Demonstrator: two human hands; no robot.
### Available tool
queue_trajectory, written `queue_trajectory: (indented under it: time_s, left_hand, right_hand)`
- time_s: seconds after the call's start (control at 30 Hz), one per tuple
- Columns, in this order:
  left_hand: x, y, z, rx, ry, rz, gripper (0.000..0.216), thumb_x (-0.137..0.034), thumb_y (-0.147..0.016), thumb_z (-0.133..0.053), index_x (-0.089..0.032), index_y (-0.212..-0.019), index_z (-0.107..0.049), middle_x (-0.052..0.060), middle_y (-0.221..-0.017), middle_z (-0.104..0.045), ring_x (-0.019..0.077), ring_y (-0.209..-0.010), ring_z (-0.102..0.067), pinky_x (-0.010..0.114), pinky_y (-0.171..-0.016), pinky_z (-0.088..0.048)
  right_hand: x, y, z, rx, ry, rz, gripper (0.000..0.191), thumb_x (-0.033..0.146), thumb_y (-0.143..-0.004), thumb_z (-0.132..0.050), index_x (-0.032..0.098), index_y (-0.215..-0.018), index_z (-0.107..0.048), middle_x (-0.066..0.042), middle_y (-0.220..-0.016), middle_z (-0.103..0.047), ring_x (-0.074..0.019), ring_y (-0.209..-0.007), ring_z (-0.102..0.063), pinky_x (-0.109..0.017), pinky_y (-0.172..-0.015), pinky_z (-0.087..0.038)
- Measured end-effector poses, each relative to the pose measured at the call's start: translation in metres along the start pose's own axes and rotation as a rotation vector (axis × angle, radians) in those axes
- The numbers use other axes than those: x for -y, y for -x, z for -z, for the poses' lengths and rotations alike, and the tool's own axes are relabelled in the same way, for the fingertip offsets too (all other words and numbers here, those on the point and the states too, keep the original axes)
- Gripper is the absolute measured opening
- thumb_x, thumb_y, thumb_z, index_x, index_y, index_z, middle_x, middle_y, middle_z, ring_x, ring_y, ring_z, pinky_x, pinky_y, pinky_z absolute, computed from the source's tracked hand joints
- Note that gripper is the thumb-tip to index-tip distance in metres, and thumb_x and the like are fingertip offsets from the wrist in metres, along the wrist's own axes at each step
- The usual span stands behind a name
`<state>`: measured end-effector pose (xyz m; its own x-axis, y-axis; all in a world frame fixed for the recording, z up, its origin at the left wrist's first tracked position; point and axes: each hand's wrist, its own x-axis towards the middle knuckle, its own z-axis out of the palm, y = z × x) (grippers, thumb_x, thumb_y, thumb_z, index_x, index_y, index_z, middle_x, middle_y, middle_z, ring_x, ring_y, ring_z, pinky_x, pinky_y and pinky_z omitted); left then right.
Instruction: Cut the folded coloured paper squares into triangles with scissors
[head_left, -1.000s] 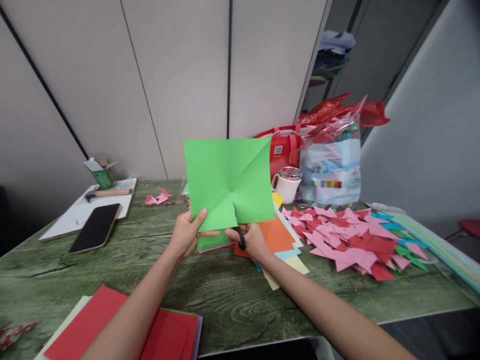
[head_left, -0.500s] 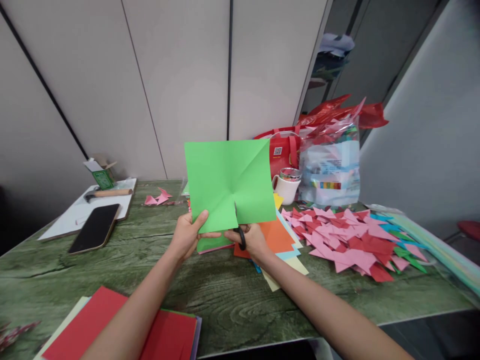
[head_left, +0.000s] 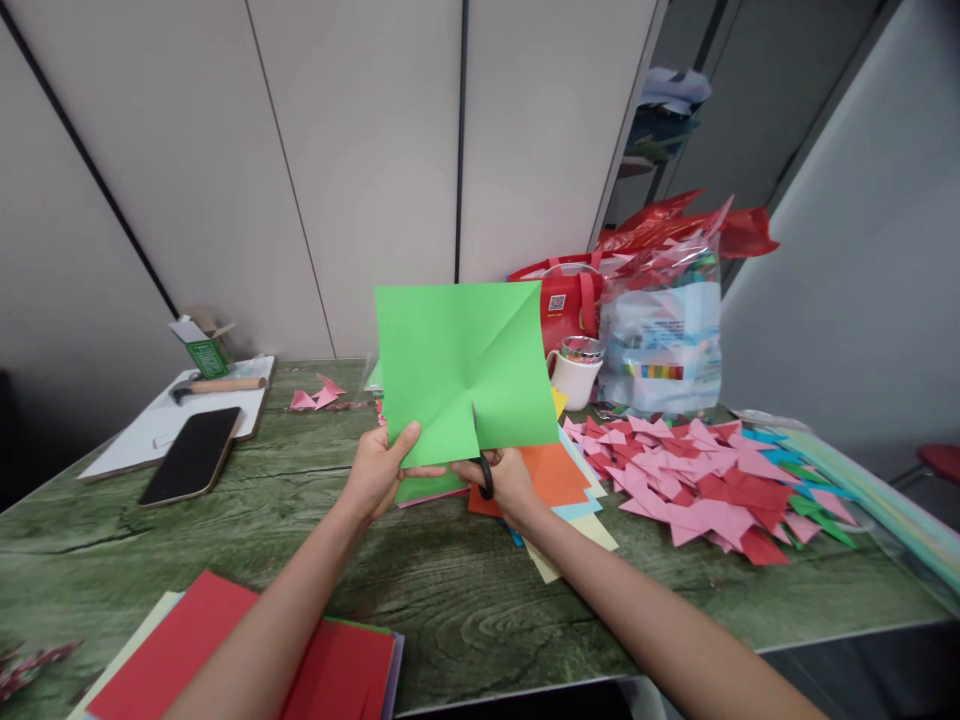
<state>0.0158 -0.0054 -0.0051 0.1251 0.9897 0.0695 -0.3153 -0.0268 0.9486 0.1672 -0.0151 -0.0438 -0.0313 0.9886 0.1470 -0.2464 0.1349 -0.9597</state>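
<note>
Cutting is partway done on the bright green four-sided sheet of creased paper (head_left: 442,345), which is held up facing the person, above the tabletop (head_left: 435,600). A single slit runs up from its lower edge and ends just below where the creases meet near the middle. The top, left and right edges look uncut, and the diagonal crease to the upper right corner is unslit, so I judge the creasing done but only one cut made, with most of the sheet whole.

The left grip (head_left: 373,475) is pinched on the sheet's lower left corner, thumb in front. The right grip (head_left: 508,485) is closed around the scissors with black handle loops (head_left: 487,479); a strip of blade shows in the slit, and whether the blades are parted I cannot tell.

Below and behind the hands lies a fanned stack of orange, light blue and pale yellow paper sheets (head_left: 556,477), with no cuts visible. To the right spreads a large heap of pointed pink and red paper shapes (head_left: 690,480), blue and green ones at its far side; these look finished. A stack of flat red paper sheets (head_left: 187,640), other colours showing at its edges, lies under the left forearm and seems unworked. Small pink folded paper pieces (head_left: 319,394) sit farther back on the left.
</note>
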Motion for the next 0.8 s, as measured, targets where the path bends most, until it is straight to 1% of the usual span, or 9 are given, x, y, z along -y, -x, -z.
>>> queue_trajectory:
  time_s: [0.13, 0.3, 0.47, 0.63, 0.8]
  left_hand:
    - [0.0003, 0.0002, 0.0001, 0.008, -0.003, -0.004, 0.029, -0.029, -0.062, -0.068, -0.012, -0.085, -0.064, 0.007, -0.089, -0.068, 0.0204, -0.067, -0.064, 0.031, -0.048, -0.055]
    - [-0.0002, 0.0009, 0.0005, -0.002, -0.005, -0.002, 0.031, -0.029, -0.061, -0.069, -0.011, -0.085, -0.064, 0.009, -0.09, -0.068, 0.0208, -0.068, -0.064, 0.03, -0.047, -0.055]
    - [0.0003, 0.0005, -0.0005, 0.001, -0.003, -0.001, 0.032, -0.029, -0.061, -0.069, -0.011, -0.088, -0.064, 0.008, -0.09, -0.068, 0.0207, -0.068, -0.064, 0.03, -0.048, -0.055]
    - [0.0009, 0.0003, -0.0007, -0.003, -0.008, 0.007, 0.034, -0.03, -0.061, -0.069, -0.011, -0.088, -0.063, 0.009, -0.092, -0.068, 0.0211, -0.07, -0.064, 0.029, -0.048, -0.055]
    - [0.0008, 0.001, 0.0007, 0.012, -0.001, 0.001, 0.031, -0.029, -0.062, -0.068, -0.01, -0.086, -0.063, 0.009, -0.09, -0.068, 0.0214, -0.07, -0.064, 0.03, -0.049, -0.056]
  right_hand:
    - [0.0012, 0.0003, -0.0007, -0.024, 0.017, -0.004, 0.026, 0.027, -0.048, -0.072, 0.012, -0.065, -0.06, -0.001, -0.055, -0.059, -0.0101, -0.047, -0.047, -0.022, -0.049, -0.039]
    - [0.0017, 0.0, -0.0011, -0.053, 0.046, -0.01, 0.026, 0.03, -0.047, -0.072, 0.013, -0.058, -0.056, 0.002, -0.048, -0.053, -0.0089, -0.044, -0.043, -0.022, -0.046, -0.038]
    - [0.0024, 0.0003, -0.0007, -0.069, 0.08, -0.026, 0.027, 0.031, -0.048, -0.071, 0.013, -0.053, -0.052, 0.003, -0.044, -0.049, -0.008, -0.042, -0.04, -0.021, -0.042, -0.033]
    - [0.004, 0.0014, -0.0009, -0.069, 0.072, -0.036, 0.026, 0.029, -0.048, -0.071, 0.013, -0.051, -0.05, 0.003, -0.042, -0.049, -0.0079, -0.04, -0.04, -0.02, -0.04, -0.03]
    - [0.0011, 0.0005, -0.0004, -0.072, 0.087, -0.035, 0.028, 0.031, -0.049, -0.071, 0.014, -0.05, -0.048, 0.004, -0.04, -0.047, -0.0077, -0.038, -0.038, -0.021, -0.039, -0.028]
